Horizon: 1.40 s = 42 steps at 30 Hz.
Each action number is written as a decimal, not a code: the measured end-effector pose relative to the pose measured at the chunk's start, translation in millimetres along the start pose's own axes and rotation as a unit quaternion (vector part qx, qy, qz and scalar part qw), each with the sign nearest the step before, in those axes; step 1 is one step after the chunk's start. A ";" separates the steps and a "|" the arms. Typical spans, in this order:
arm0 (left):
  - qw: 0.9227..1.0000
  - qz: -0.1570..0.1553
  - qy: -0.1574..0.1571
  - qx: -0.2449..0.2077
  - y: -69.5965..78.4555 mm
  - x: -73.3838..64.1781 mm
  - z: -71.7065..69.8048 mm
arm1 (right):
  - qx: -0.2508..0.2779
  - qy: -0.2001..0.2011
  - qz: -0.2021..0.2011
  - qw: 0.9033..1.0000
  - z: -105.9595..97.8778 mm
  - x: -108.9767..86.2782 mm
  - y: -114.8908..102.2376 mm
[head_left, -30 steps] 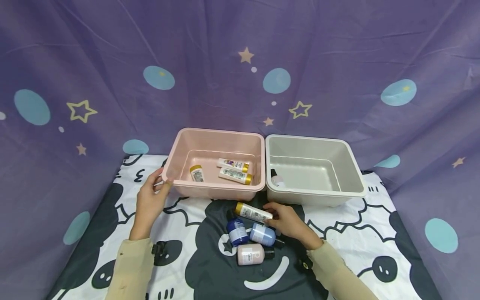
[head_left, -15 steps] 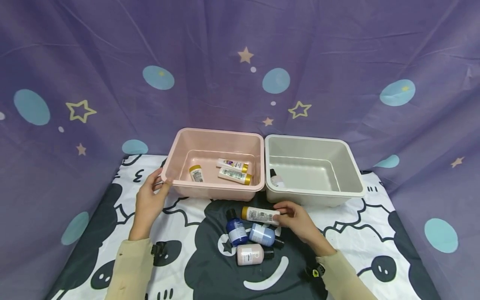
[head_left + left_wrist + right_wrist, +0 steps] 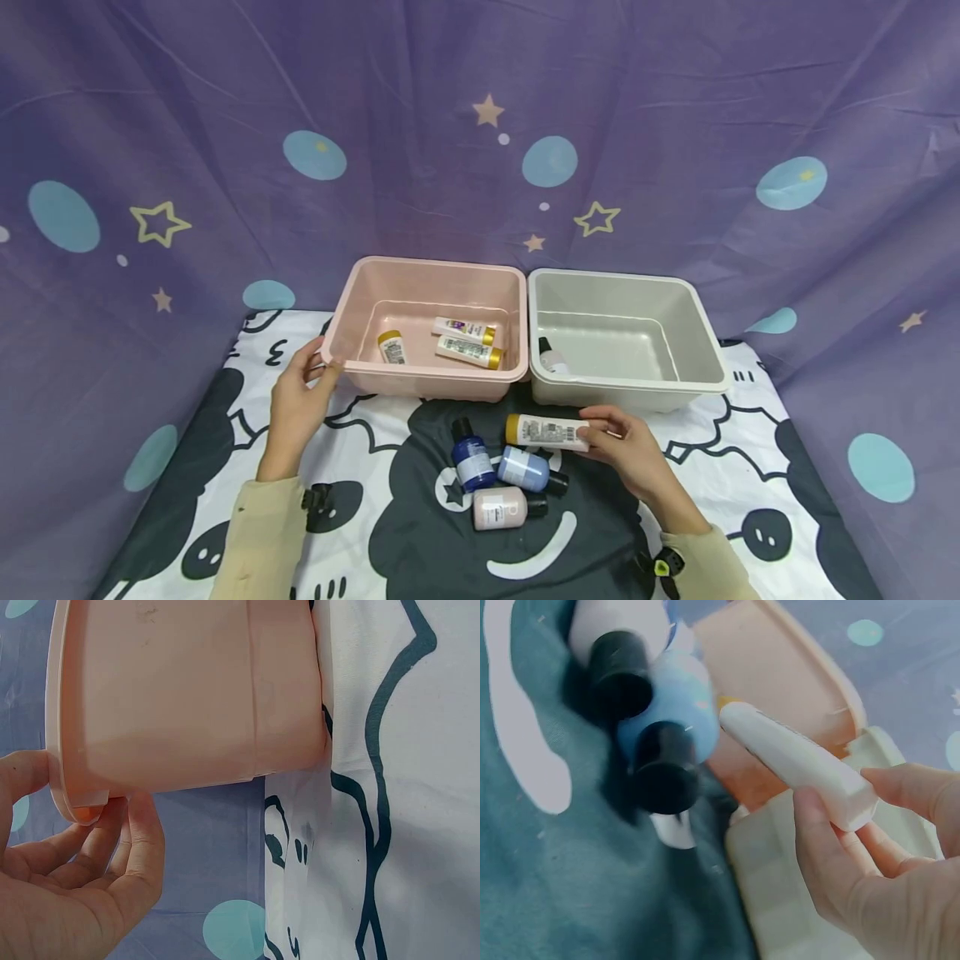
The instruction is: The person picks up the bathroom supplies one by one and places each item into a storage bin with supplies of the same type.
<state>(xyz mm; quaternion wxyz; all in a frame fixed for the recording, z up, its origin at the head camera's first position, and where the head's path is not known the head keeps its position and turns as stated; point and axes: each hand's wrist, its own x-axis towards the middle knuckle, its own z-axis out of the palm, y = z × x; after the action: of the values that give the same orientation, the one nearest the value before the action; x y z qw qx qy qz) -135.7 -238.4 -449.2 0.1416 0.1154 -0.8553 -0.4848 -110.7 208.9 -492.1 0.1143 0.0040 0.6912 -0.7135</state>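
Note:
My left hand (image 3: 298,410) grips the near left corner of the pink bin (image 3: 427,382); in the left wrist view its thumb is on the outside of the rim and fingers curl beneath. My right hand (image 3: 626,450) pinches the flat end of a white tube (image 3: 551,432) with a gold cap, cap pointing left, in front of the bins. Just below the tube lie a dark blue bottle (image 3: 473,458), a light blue bottle (image 3: 523,469) and a pale pink bottle (image 3: 500,508), all with black caps. In the right wrist view the tube (image 3: 795,757) slants between thumb and fingers.
Inside the pink bin are three gold-capped white tubes (image 3: 468,351). Against its right side stands a pale grey bin (image 3: 637,387) holding one black-capped bottle (image 3: 552,358). A purple curtain (image 3: 420,167) hangs behind; a sheep-patterned cloth (image 3: 697,475) covers the table.
My right hand has moved to the right with the white tube, which has turned from slanted to nearly level across the view. My left hand stays at the pink bin's corner.

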 end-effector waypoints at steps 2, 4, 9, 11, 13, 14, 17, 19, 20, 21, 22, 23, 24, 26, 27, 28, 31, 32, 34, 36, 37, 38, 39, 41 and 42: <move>1.000 -0.002 0.000 0.002 0.1 0.1 -0.3 | 0.015 -0.004 -0.006 1.000 -2.0 -3.3 -5.7; 1.000 -0.003 -0.001 0.002 0.4 0.1 -0.5 | 0.028 -0.011 -0.016 0.999 -3.3 -6.1 -11.8; 1.000 -0.003 -0.002 -0.003 0.4 0.2 -0.8 | 0.042 -0.036 -0.051 0.997 -4.2 -12.4 -29.7; 1.000 -0.002 -0.002 -0.004 0.0 0.3 -0.6 | 0.051 -0.050 -0.063 0.995 -3.9 -13.8 -36.7; 1.000 -0.002 -0.002 -0.004 -0.6 0.4 -0.5 | 0.059 -0.062 -0.073 0.994 -3.4 -13.6 -43.0; 1.000 -0.002 -0.001 -0.003 -1.0 0.6 -0.3 | 0.060 -0.067 -0.077 0.993 -3.0 -13.0 -46.0; 1.000 -0.004 -0.002 0.000 -2.0 1.1 0.3 | 0.065 -0.073 -0.083 0.992 -1.3 -9.5 -54.1; 1.000 -0.006 -0.002 0.001 -2.3 1.3 0.7 | 0.069 -0.072 -0.085 0.991 1.0 -6.3 -59.7; 1.000 -0.006 -0.003 0.002 -2.3 1.4 0.8 | 0.072 -0.072 -0.087 0.991 2.6 -4.2 -62.7; 1.000 -0.007 -0.003 0.002 -2.2 1.4 0.9 | 0.078 -0.072 -0.089 0.990 4.5 -2.0 -66.1; 1.000 -0.007 -0.002 0.003 -2.1 1.4 0.9 | 0.083 -0.073 -0.092 0.990 6.7 0.6 -69.7; 1.000 -0.008 -0.001 0.002 -2.1 1.4 0.8 | 0.088 -0.074 -0.095 0.989 9.1 3.5 -73.6; 1.000 -0.008 0.000 0.001 -2.1 1.4 0.8 | 0.093 -0.075 -0.100 0.988 11.7 6.8 -78.0; 1.000 -0.008 0.000 0.000 -2.1 1.3 0.7 | 0.102 -0.076 -0.107 0.986 17.1 14.0 -87.3; 1.000 -0.008 0.001 0.000 -2.1 1.2 0.7 | 0.107 -0.076 -0.107 0.986 19.7 17.9 -92.2; 1.000 -0.007 0.001 -0.001 -2.0 1.1 0.4 | 0.109 -0.076 -0.107 0.985 22.4 22.6 -97.1; 1.000 -0.005 0.002 -0.001 -2.0 0.7 -0.1 | 0.107 -0.074 -0.097 0.987 30.8 37.1 -111.4; 1.000 -0.004 0.001 -0.002 -1.9 0.6 -0.2 | 0.105 -0.073 -0.093 0.987 33.5 42.3 -115.7; 1.000 -0.002 0.002 -0.003 -2.0 0.5 -0.4 | 0.096 -0.072 -0.086 0.989 39.4 52.7 -124.1; 1.000 -0.001 0.001 -0.004 -1.9 0.5 -0.3 | 0.092 -0.073 -0.082 0.990 45.5 63.0 -132.6; 1.000 0.000 0.001 -0.005 -1.8 0.6 -0.3 | 0.092 -0.073 -0.082 0.990 48.4 68.3 -136.7; 1.000 0.000 0.001 -0.005 -1.4 0.6 -0.4 | 0.091 -0.075 -0.082 0.990 51.2 73.7 -140.9; 1.000 -0.001 0.001 -0.005 -1.1 0.7 -0.4 | 0.089 -0.075 -0.083 0.990 53.9 78.9 -145.1; 1.000 -0.003 0.000 -0.003 -0.4 0.7 -0.7 | 0.087 -0.074 -0.088 0.990 58.9 89.5 -153.2; 1.000 -0.004 0.000 -0.003 0.1 0.6 -0.9 | 0.085 -0.072 -0.090 0.990 61.4 94.7 -156.8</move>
<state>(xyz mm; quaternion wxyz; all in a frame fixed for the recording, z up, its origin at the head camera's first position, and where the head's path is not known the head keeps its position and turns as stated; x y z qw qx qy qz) -135.9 -239.3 -448.6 0.1406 0.1183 -0.8534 -0.4878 -220.0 136.3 -350.3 0.0977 -0.0999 0.6155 -0.7756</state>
